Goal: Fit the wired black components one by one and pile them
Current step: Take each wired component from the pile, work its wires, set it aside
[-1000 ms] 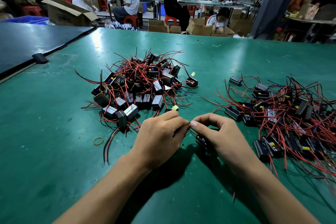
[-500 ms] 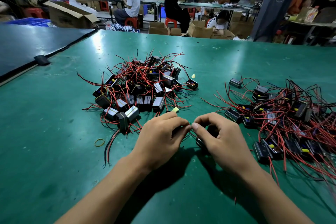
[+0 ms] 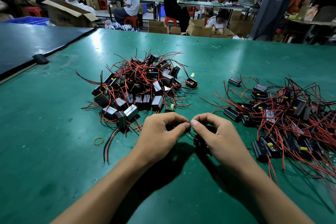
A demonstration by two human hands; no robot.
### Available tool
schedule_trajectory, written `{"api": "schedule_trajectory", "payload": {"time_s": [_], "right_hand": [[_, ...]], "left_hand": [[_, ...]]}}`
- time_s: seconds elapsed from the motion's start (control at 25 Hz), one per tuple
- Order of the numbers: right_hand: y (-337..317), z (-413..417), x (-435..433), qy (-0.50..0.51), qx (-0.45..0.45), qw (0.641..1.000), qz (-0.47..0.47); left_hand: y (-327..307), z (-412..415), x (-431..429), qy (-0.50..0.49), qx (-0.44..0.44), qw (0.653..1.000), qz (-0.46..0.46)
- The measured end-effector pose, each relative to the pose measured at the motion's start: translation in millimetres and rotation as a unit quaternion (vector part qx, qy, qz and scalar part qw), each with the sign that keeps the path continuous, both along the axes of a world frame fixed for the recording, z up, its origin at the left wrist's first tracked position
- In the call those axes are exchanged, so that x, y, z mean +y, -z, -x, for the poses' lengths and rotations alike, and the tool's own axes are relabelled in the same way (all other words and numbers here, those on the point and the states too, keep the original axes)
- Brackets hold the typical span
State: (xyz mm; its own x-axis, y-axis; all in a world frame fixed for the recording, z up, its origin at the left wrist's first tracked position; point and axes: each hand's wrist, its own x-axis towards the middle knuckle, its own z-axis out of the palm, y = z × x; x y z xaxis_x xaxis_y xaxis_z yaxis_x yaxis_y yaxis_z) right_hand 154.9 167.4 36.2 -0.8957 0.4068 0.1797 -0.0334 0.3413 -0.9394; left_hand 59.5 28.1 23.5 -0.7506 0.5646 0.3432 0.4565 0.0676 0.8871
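Note:
My left hand (image 3: 160,132) and my right hand (image 3: 216,136) meet fingertip to fingertip over the green table (image 3: 54,132). Both pinch the thin red wire (image 3: 187,122) of one black component (image 3: 199,142), which lies mostly hidden under my right palm. A heap of black components with red and black wires (image 3: 140,89) sits just beyond my left hand. A looser spread of the same wired components (image 3: 283,118) lies to the right of my right hand.
A yellow rubber band (image 3: 98,140) lies left of my left hand, beside loose red and black wire ends. A dark blue table (image 3: 27,45) adjoins on the far left. Beyond the table's far edge are cardboard boxes and seated people at other benches.
My hands have stayed together at the same spot; the fingertips have shifted slightly on the wire. The view has tilted a little.

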Motion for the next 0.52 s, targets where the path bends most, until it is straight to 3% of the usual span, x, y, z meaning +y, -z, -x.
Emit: {"api": "schedule_trajectory", "payload": {"time_s": [0.28, 0.52], "right_hand": [[0.4, -0.2, -3.8, 0.076, 0.048, 0.988, -0.130], [0.6, 4.0, 2.4, 0.068, -0.021, 0.997, 0.026]], "left_hand": [[0.2, -2.5, -1.5, -0.010, 0.099, 0.995, 0.008], [1.5, -3.5, -2.0, -0.016, 0.193, 0.981, 0.024]]}}
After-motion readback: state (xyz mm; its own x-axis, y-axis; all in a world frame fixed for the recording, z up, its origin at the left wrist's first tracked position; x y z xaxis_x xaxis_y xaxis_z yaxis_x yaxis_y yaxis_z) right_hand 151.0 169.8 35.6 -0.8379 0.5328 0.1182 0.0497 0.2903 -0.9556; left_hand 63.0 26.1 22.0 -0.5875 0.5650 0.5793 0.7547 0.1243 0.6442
